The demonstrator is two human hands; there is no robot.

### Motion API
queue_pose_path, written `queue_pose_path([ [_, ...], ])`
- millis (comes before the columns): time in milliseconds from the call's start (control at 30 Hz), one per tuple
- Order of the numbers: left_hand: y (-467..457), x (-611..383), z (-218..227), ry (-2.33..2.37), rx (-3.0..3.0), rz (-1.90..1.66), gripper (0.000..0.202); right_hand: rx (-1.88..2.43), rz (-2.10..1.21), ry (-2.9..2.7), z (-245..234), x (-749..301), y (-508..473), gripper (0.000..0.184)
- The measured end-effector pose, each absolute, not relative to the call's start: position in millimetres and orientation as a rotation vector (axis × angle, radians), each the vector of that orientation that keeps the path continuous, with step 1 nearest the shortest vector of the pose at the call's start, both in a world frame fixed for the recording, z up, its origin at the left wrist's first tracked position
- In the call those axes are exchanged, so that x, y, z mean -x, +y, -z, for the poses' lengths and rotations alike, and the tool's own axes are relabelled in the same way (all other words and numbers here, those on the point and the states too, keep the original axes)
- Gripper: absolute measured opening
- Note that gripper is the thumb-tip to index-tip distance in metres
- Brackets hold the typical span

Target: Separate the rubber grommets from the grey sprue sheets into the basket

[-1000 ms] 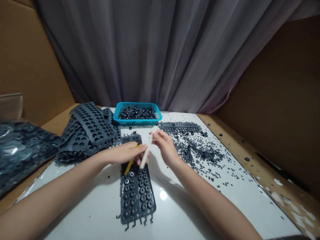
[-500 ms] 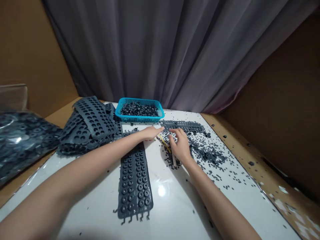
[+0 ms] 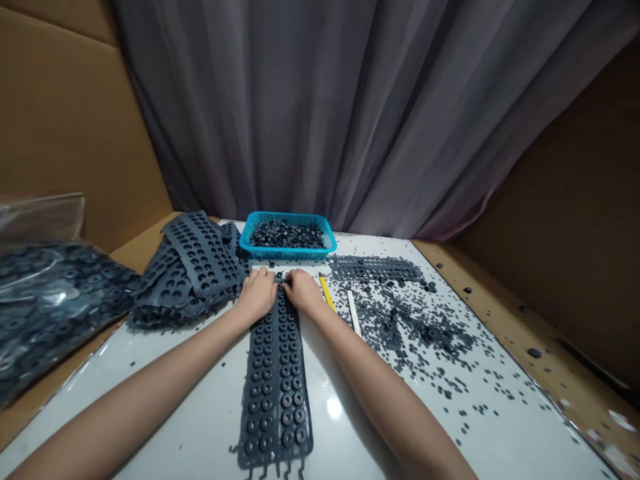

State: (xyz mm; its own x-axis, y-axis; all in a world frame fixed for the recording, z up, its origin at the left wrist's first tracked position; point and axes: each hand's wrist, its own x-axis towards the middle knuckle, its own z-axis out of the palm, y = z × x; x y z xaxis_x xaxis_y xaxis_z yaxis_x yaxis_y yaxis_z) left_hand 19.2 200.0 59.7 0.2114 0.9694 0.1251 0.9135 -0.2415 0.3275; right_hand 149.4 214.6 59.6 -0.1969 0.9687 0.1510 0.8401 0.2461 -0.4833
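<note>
A grey curtain (image 3: pixel 310 120) hangs behind the white tabletop (image 3: pixel 200 427). At left there is a transparent bag (image 3: pixel 55 313) of dark rings, and beside it a heap of perforated sheets (image 3: pixel 195 260). The black moulded ring sheet (image 3: pixel 275 393) lies lengthwise on the tabletop, before the turquoise basket (image 3: pixel 290 254) of black pieces. At its far end are the left hand (image 3: pixel 259 292) and the right hand (image 3: pixel 303 291), fingers bent and close together; whether they pinch the edge, I cannot tell. The white stick (image 3: pixel 354 313) and the yellow stick (image 3: pixel 327 293) lie to the right, near scattered black bits (image 3: pixel 430 330).
</note>
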Motion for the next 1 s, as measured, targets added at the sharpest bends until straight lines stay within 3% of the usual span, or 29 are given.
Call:
queue_pose_path([
  [233,200,-4,-84,1.487,-2.094,-0.692,0.023,1.351,-0.436,-2.019,-84,-162,190,0.009],
  [467,183,-14,-76,0.911,-1.712,-0.7,0.046,1.116,-0.743,-1.975,-91,-176,165,0.001],
  [567,180,-18,-78,0.817,-1.63,-0.733,0.047,1.193,-0.643,-2.202,-106,-180,160,0.017],
  [700,184,-11,-120,0.751,-1.609,-0.757,0.043,1.134,-0.574,-2.3,-153,-181,157,0.025],
  [800,187,-9,-171,0.704,-1.471,-0.759,0.041,0.895,-0.791,-2.207,-195,-179,164,0.031],
  [900,187,-20,-215,0.586,-1.267,-0.954,0.04,0.627,-1.07,-1.826,-222,-168,178,0.035],
  [1000,191,-38,-237,0.548,-1.117,-1.187,0.034,0.558,-1.008,-1.433,-228,-150,197,0.035],
])
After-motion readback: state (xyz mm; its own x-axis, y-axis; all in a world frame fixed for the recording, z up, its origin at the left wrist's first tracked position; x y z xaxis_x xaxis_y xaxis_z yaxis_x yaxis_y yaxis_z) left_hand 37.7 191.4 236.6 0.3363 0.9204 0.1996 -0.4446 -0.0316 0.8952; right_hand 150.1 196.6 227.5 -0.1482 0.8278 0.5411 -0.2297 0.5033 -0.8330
